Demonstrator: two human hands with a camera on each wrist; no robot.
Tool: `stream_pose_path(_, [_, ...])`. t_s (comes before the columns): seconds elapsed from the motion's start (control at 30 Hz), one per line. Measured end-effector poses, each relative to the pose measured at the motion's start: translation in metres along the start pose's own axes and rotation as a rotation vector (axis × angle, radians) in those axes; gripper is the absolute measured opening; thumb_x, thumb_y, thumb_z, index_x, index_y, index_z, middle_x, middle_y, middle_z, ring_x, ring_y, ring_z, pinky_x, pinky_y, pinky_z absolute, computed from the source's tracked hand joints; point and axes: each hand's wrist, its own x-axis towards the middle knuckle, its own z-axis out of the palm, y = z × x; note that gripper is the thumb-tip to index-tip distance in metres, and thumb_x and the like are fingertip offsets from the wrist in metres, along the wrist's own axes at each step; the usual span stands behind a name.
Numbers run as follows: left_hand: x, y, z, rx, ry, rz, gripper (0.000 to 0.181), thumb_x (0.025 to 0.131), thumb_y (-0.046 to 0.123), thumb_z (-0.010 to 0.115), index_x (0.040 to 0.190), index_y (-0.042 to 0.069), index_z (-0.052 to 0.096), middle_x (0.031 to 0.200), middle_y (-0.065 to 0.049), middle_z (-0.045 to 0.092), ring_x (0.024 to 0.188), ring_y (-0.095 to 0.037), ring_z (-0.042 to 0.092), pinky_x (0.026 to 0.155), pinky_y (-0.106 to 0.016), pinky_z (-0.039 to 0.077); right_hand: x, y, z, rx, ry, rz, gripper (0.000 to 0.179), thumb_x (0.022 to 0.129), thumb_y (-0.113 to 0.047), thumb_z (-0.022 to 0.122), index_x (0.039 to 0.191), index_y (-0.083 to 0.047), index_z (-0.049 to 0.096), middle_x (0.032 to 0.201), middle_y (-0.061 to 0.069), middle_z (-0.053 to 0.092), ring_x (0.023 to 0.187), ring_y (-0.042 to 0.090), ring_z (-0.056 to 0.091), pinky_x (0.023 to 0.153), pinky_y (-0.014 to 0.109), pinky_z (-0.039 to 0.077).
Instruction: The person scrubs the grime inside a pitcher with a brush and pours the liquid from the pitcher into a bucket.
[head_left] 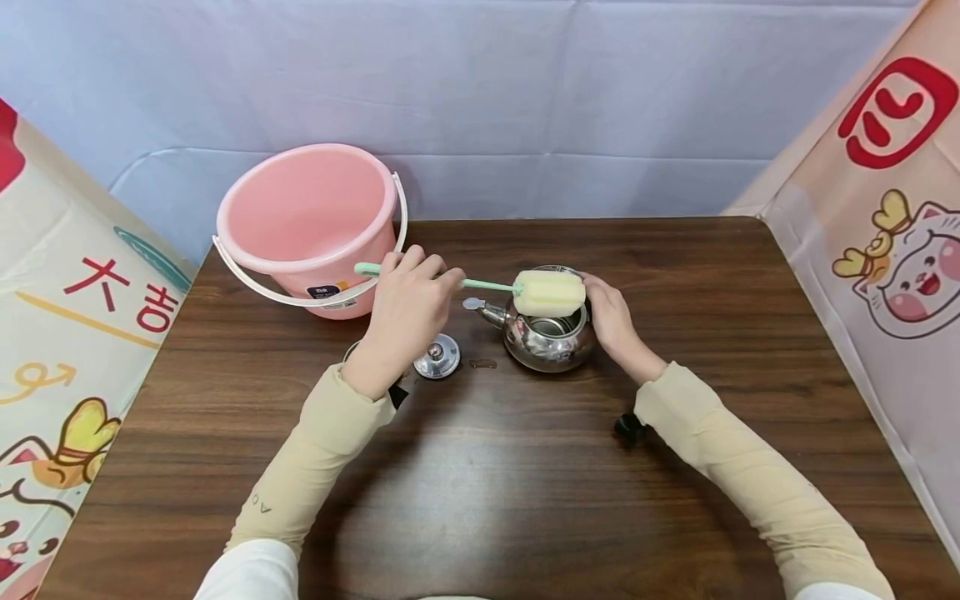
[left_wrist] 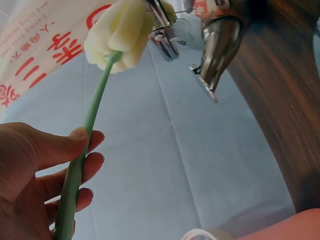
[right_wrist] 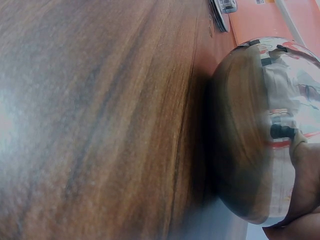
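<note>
My left hand [head_left: 416, 296] grips the green handle of a sponge brush [head_left: 551, 293], thumb on one side and fingers on the other. Its pale yellow sponge head hangs over the mouth of a small shiny steel kettle [head_left: 550, 348], hiding part of the rim. The kettle stands upright without its lid, its spout pointing left. My right hand [head_left: 611, 321] holds the kettle's right side; some of its fingers are hidden. In the right wrist view a thumb lies against the kettle's rounded wall [right_wrist: 245, 130]. A round steel lid [head_left: 437, 357] with a knob lies left of the kettle.
A pink bucket [head_left: 315, 208] with a white handle stands at the back left. A small wet spot [head_left: 483, 364] marks the brown wooden table [head_left: 510, 467] between lid and kettle. A pale blue cloth [head_left: 480, 108] hangs behind; printed cloths flank both sides.
</note>
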Motion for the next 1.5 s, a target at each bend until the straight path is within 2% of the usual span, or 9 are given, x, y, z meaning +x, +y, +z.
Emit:
stream_pose_path(0.1, [-0.004, -0.002, 0.001, -0.027, 0.004, -0.005, 0.012, 0.085, 0.014, 0.059, 0.077, 0.011, 0.067, 0.069, -0.002, 0.059, 0.067, -0.024, 0.044, 0.066, -0.037, 0.033, 0.000, 0.000, -0.001, 0.001, 0.000, 0.000, 0.043, 0.095, -0.018, 0.026, 0.110, 0.006, 0.058, 0.131, 0.018, 0.048, 0.126, 0.028, 0.040, 0.105, 0.035, 0.027])
stream_pose_path(0.4, [-0.014, -0.007, 0.001, -0.160, -0.012, -0.041, 0.008, 0.082, 0.004, 0.062, 0.085, 0.004, 0.069, 0.075, -0.005, 0.063, 0.071, -0.025, 0.052, 0.069, -0.036, 0.038, -0.001, 0.000, -0.001, -0.005, -0.008, 0.011, 0.047, 0.096, -0.021, 0.026, 0.127, 0.006, 0.047, 0.132, 0.019, 0.047, 0.127, 0.028, 0.037, 0.106, 0.036, 0.026])
stream_pose_path(0.67, [-0.023, -0.013, 0.002, -0.234, -0.049, -0.104, 0.010, 0.084, 0.004, 0.060, 0.089, 0.001, 0.069, 0.074, -0.007, 0.061, 0.071, -0.026, 0.051, 0.068, -0.036, 0.039, -0.001, 0.000, -0.001, -0.001, 0.001, 0.006, 0.045, 0.096, -0.020, 0.027, 0.125, 0.005, 0.051, 0.130, 0.019, 0.048, 0.126, 0.027, 0.039, 0.105, 0.035, 0.027])
stream_pose_path(0.9, [-0.034, -0.018, -0.003, -0.304, -0.056, -0.135, 0.009, 0.081, -0.001, 0.063, 0.088, -0.002, 0.068, 0.073, -0.008, 0.059, 0.071, -0.026, 0.052, 0.068, -0.034, 0.042, -0.001, 0.000, -0.002, -0.060, -0.017, 0.022, 0.047, 0.096, -0.022, 0.023, 0.124, 0.001, 0.053, 0.134, 0.017, 0.045, 0.127, 0.028, 0.038, 0.105, 0.038, 0.027])
stream_pose_path(1.17, [-0.047, -0.024, -0.012, -0.318, -0.069, -0.193, 0.008, 0.081, -0.002, 0.063, 0.087, -0.001, 0.068, 0.075, -0.007, 0.059, 0.072, -0.026, 0.052, 0.068, -0.034, 0.042, -0.001, 0.001, -0.001, 0.008, -0.012, -0.031, 0.044, 0.096, -0.018, 0.026, 0.120, 0.004, 0.056, 0.128, 0.018, 0.051, 0.126, 0.026, 0.038, 0.105, 0.035, 0.026])
stream_pose_path(1.5, [-0.069, -0.035, -0.029, -0.320, -0.044, -0.265, 0.008, 0.079, -0.001, 0.066, 0.087, -0.001, 0.068, 0.080, -0.010, 0.063, 0.081, -0.028, 0.056, 0.077, -0.036, 0.044, -0.001, 0.001, 0.000, -0.024, -0.017, -0.020, 0.045, 0.096, -0.019, 0.024, 0.120, 0.002, 0.056, 0.131, 0.018, 0.048, 0.126, 0.028, 0.038, 0.105, 0.037, 0.026])
